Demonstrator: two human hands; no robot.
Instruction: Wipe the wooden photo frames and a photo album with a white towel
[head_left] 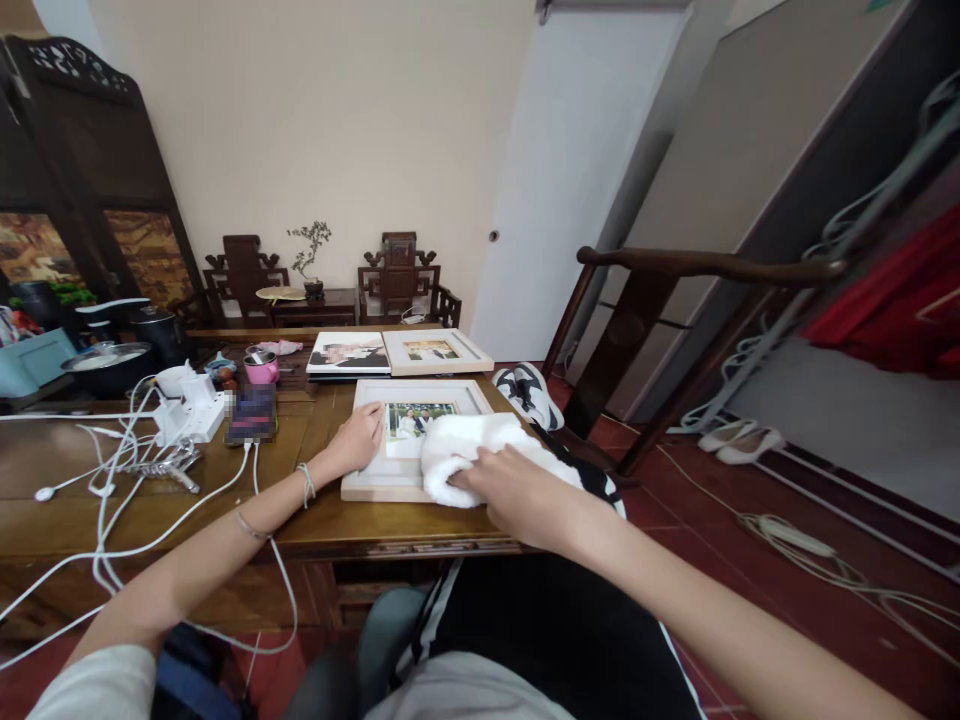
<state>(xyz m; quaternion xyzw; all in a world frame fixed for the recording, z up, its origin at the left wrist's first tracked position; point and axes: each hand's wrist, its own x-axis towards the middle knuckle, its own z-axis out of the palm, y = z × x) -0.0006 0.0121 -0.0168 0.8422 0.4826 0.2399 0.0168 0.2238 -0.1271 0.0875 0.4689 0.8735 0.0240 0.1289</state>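
Note:
A white picture frame [420, 392] with a photo in it lies flat on the wooden table [67, 500] near its front edge. My left hand [358, 438] rests on the frame's left border, fingers curled and pressing down on it. My right hand [504, 488] is closed on a fluffy white cloth [465, 445] that lies over the frame's lower right part and covers some of the photo.
Two more framed pictures [390, 351] lie further back on the table. A power strip with white cables [191, 415], a phone [252, 413], a pink cup [261, 367] and pots sit at left. A dark wooden chair [675, 265] stands at right, a sneaker [529, 392] beside the table.

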